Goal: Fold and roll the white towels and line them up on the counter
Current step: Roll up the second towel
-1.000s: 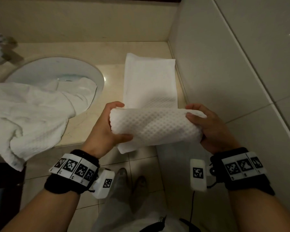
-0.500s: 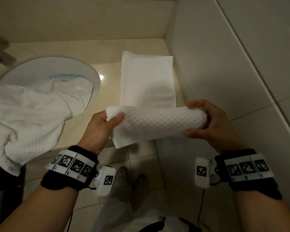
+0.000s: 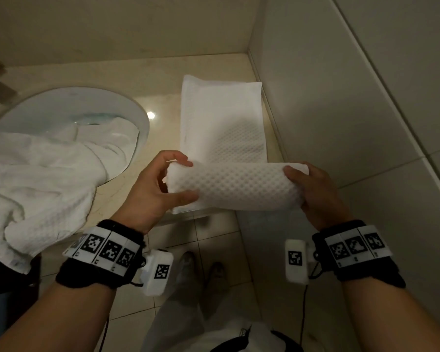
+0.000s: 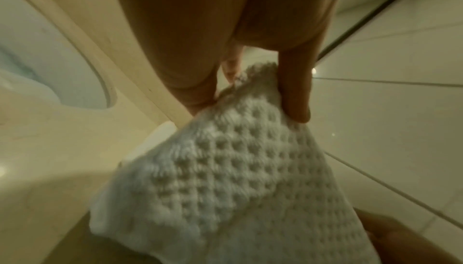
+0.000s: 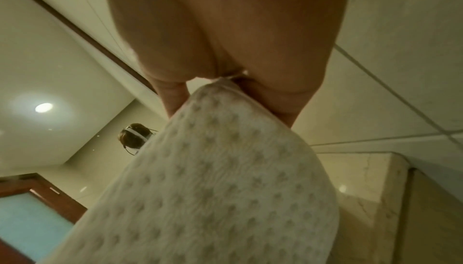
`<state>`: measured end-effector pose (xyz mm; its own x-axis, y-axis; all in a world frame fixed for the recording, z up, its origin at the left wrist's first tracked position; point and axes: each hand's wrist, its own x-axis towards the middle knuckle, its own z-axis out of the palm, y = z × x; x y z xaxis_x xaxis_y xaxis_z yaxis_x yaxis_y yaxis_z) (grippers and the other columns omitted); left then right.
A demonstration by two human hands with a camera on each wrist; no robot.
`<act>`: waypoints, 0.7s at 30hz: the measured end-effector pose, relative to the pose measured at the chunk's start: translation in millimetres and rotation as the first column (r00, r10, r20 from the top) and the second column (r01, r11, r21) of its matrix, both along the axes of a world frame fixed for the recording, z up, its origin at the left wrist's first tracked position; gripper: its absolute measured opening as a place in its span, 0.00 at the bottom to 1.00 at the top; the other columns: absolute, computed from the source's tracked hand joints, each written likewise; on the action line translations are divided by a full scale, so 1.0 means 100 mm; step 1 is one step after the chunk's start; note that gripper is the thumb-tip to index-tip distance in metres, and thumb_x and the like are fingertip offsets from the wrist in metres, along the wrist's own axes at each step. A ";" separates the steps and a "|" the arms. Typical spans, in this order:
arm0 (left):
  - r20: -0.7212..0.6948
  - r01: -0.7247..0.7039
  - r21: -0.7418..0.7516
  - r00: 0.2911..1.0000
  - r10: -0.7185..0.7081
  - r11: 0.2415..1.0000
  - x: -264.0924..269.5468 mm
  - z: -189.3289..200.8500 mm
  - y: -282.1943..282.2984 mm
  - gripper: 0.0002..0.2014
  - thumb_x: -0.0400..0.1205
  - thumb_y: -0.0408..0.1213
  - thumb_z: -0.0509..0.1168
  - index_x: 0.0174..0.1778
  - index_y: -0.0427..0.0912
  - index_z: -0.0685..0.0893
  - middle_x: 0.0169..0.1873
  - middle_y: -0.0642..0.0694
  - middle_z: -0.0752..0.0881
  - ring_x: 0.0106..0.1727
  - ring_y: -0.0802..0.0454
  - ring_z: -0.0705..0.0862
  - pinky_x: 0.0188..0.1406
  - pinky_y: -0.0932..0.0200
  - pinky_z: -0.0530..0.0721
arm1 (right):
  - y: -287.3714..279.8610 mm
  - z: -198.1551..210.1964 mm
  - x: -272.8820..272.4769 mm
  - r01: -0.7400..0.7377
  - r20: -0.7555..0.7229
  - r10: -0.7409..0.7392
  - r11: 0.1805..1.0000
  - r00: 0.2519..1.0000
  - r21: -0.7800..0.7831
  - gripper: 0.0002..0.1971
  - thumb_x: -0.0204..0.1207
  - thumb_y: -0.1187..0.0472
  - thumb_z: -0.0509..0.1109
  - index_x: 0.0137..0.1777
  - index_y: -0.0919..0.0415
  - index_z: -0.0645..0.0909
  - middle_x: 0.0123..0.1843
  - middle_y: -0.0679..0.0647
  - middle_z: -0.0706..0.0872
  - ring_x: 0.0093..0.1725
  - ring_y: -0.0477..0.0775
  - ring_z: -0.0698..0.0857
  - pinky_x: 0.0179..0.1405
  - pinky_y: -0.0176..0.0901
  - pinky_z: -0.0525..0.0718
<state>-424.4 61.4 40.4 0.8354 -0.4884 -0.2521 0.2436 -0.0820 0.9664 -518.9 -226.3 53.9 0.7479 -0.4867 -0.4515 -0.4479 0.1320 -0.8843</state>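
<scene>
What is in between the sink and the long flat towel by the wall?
Only bare counter, with a bright light spot shining on it. The head view shows that strip between the sink and the flat part of the waffle towel; nothing sits there.

White waffle towel, half rolled at the counter's near edge

Its near end is wound into a fat roll lying crosswise, raised at the front edge; the folded rest lies flat as a long strip toward the back wall. Crumpled white towels spill from the sink over the counter's left edge.
</scene>
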 end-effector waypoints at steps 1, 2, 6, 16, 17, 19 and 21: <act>0.029 -0.001 0.041 1.000 0.000 0.999 0.01 0.01 0.00 0.28 0.64 0.31 0.84 0.58 0.46 0.82 0.54 0.51 0.87 0.53 0.47 0.89 0.43 0.51 0.91 | 0.00 -0.02 0.00 0.001 -0.016 0.000 1.000 1.000 0.014 0.04 0.82 0.59 0.68 0.51 0.56 0.84 0.53 0.55 0.89 0.55 0.57 0.88 0.49 0.53 0.87; 0.068 -0.011 0.081 0.998 0.006 0.997 0.02 0.01 0.00 0.23 0.68 0.30 0.82 0.56 0.46 0.83 0.49 0.55 0.87 0.49 0.51 0.89 0.40 0.57 0.90 | 0.01 -0.04 0.00 -0.006 -0.023 0.007 1.000 1.000 0.026 0.04 0.83 0.59 0.68 0.52 0.56 0.84 0.53 0.55 0.89 0.55 0.56 0.88 0.47 0.52 0.86; 0.176 -0.049 0.166 0.984 0.019 0.985 0.07 0.00 -0.04 0.09 0.77 0.33 0.78 0.50 0.46 0.87 0.43 0.60 0.90 0.46 0.60 0.89 0.38 0.66 0.86 | 0.01 -0.07 -0.03 -0.037 -0.007 0.037 0.995 0.999 0.094 0.06 0.80 0.61 0.70 0.55 0.59 0.83 0.53 0.55 0.89 0.55 0.58 0.87 0.42 0.48 0.87; -0.365 -0.180 0.041 0.913 0.182 0.983 0.24 -0.09 -0.13 0.15 0.79 0.38 0.72 0.56 0.32 0.89 0.52 0.35 0.92 0.52 0.39 0.90 0.53 0.49 0.88 | -0.09 -0.06 -0.21 -0.453 0.061 0.503 0.820 0.862 -0.351 0.49 0.54 0.74 0.87 0.73 0.42 0.71 0.69 0.38 0.76 0.64 0.32 0.78 0.52 0.31 0.84; -0.431 -0.168 0.029 0.887 0.164 0.985 0.25 -0.10 -0.13 0.20 0.76 0.41 0.73 0.59 0.31 0.89 0.55 0.33 0.92 0.55 0.37 0.91 0.56 0.48 0.88 | -0.08 -0.09 -0.21 -0.449 0.062 0.510 0.803 0.858 -0.392 0.44 0.56 0.72 0.87 0.70 0.45 0.74 0.67 0.38 0.78 0.65 0.36 0.78 0.53 0.33 0.83; -0.493 -0.144 0.011 0.861 0.130 0.990 0.28 -0.09 -0.13 0.25 0.72 0.44 0.74 0.62 0.32 0.88 0.56 0.33 0.91 0.56 0.37 0.91 0.55 0.49 0.88 | -0.07 -0.15 -0.20 -0.408 0.101 0.481 0.821 0.871 -0.399 0.31 0.61 0.70 0.86 0.61 0.47 0.80 0.59 0.39 0.83 0.60 0.42 0.83 0.48 0.38 0.84; -0.470 -0.147 -0.013 0.874 0.123 0.989 0.31 -0.10 -0.12 0.21 0.71 0.43 0.74 0.57 0.36 0.88 0.51 0.37 0.91 0.53 0.40 0.90 0.46 0.53 0.89 | -0.07 -0.19 -0.19 -0.382 0.133 0.461 0.839 0.877 -0.387 0.24 0.65 0.69 0.84 0.54 0.47 0.81 0.51 0.39 0.86 0.52 0.42 0.85 0.44 0.38 0.85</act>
